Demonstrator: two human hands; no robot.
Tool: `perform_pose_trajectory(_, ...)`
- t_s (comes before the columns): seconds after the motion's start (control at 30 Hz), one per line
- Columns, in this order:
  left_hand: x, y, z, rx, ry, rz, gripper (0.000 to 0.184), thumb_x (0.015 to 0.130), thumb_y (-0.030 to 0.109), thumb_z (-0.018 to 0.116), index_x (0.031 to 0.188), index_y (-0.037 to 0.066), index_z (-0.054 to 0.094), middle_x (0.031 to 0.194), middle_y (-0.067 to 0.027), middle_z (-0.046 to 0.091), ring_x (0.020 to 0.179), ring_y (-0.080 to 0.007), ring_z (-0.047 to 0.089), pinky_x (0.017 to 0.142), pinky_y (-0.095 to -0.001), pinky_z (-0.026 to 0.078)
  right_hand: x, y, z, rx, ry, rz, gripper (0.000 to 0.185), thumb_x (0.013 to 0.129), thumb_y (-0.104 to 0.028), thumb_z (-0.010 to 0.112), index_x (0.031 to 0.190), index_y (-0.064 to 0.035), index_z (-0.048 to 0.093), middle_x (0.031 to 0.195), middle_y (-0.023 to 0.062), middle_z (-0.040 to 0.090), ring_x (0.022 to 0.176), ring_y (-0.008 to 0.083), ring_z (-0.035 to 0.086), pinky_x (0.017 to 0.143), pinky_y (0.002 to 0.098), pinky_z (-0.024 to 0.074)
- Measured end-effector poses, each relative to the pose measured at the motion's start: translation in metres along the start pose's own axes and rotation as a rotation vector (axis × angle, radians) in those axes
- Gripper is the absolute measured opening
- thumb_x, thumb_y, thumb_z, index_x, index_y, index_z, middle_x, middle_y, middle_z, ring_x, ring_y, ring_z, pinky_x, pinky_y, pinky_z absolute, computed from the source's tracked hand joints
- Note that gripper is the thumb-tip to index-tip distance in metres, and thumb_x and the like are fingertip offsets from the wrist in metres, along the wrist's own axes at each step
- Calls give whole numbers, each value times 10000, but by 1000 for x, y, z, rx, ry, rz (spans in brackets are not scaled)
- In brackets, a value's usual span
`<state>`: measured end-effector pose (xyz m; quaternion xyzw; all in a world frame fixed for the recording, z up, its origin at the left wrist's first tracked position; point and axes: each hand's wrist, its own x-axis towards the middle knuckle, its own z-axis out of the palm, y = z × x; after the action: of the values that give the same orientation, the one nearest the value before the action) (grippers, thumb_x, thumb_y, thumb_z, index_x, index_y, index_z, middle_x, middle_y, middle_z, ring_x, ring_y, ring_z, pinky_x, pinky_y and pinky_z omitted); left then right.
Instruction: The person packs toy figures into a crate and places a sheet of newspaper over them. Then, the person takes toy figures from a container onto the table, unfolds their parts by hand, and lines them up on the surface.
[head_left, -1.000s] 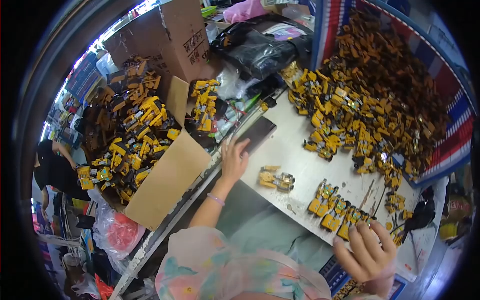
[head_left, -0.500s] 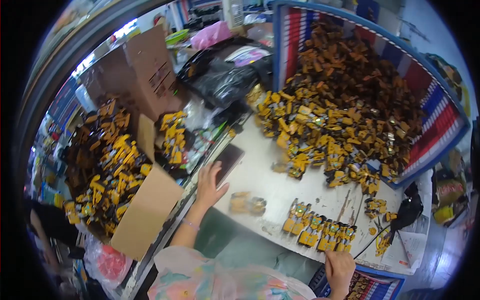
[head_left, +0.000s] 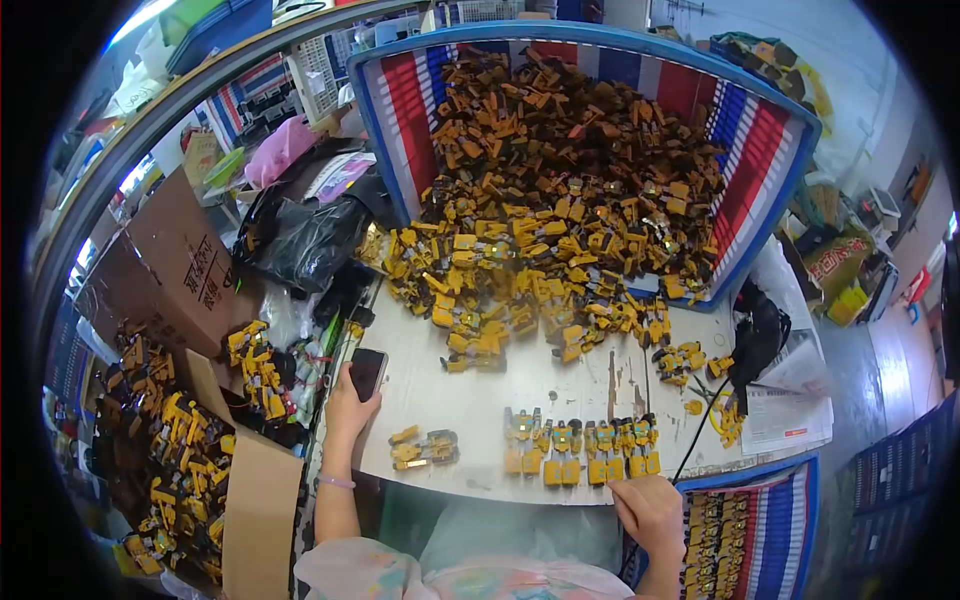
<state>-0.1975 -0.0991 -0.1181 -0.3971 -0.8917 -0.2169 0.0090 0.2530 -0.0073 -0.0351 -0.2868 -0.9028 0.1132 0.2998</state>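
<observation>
My left hand (head_left: 350,408) is at the left side of the table, its fingers and thumb closed around the lower part of a dark smartphone (head_left: 369,374). Just below the phone, a yellow toy robot figure (head_left: 424,449) lies on its side. My right hand (head_left: 652,512) is curled at the table's front edge; whatever its fingers may hold is hidden. A thin black cord (head_left: 697,437) runs down beside that hand. Directly above it, several yellow and black toy robots (head_left: 605,455) lie side by side in a row.
A blue-rimmed crate (head_left: 812,130) spills a large heap of toy robots (head_left: 560,230) onto the white table (head_left: 450,400). On the left stands a cardboard box (head_left: 262,510) with more. A lower crate (head_left: 770,545) holds rows of them. Newspaper (head_left: 790,420) and a black bag (head_left: 762,335) lie right.
My left hand has moved onto the phone and closed around it. The view has swung, shifting everything leftward. My right hand stays curled at the table edge.
</observation>
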Motion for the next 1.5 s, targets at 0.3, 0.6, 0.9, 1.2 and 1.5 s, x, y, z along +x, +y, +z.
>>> perform_pose_trajectory(0.3, -6, -5, 12, -63, 146, -46, 735, 641, 257, 712, 1229, 50, 323, 1036, -227, 555, 969, -379, 539, 813, -417, 441, 8, -1, 14, 56, -30, -64, 218, 658, 13, 642, 861, -54, 605, 715, 83, 606, 649, 253, 578, 592, 354, 433)
perform_pose_trajectory(0.6, 17, -28, 13, -49, 157, -83, 701, 609, 213, 720, 1185, 112, 332, 1012, -224, 564, 889, -390, 555, 769, -448, 442, 42, 18, 31, -6, -36, -206, 191, 672, -47, 660, 856, -65, 610, 701, 73, 596, 652, 240, 573, 598, 344, 431)
perform_pose_trajectory(0.9, 3, 20, -4, -12, 260, 227, 500, 706, 221, 695, 1111, -5, 508, 1162, -197, 509, 1100, -353, 451, 945, -400, 351, 140, 105, 81, -312, 174, 64, 349, 733, -87, 567, 1078, -59, 527, 1183, 170, 475, 1092, 342, 451, 936, 417, 355)
perform_pose_trajectory(1.2, -102, 240, -201, -46, 566, 1046, 191, 724, 255, 667, 699, 89, 575, 808, -43, 604, 813, -173, 590, 823, -407, 432, 177, 122, 91, -212, 83, 142, 464, 694, -41, 573, 1151, -78, 496, 917, 146, 580, 892, 320, 527, 793, 404, 409)
perform_pose_trajectory(1.5, -120, 294, -181, -365, 1068, 1115, 289, 836, 257, 508, 643, 95, 649, 637, 22, 618, 710, -106, 600, 720, -330, 497, 143, 134, 63, -151, 229, 224, 421, 672, -22, 589, 1081, -52, 496, 911, 172, 552, 875, 365, 517, 766, 431, 411)
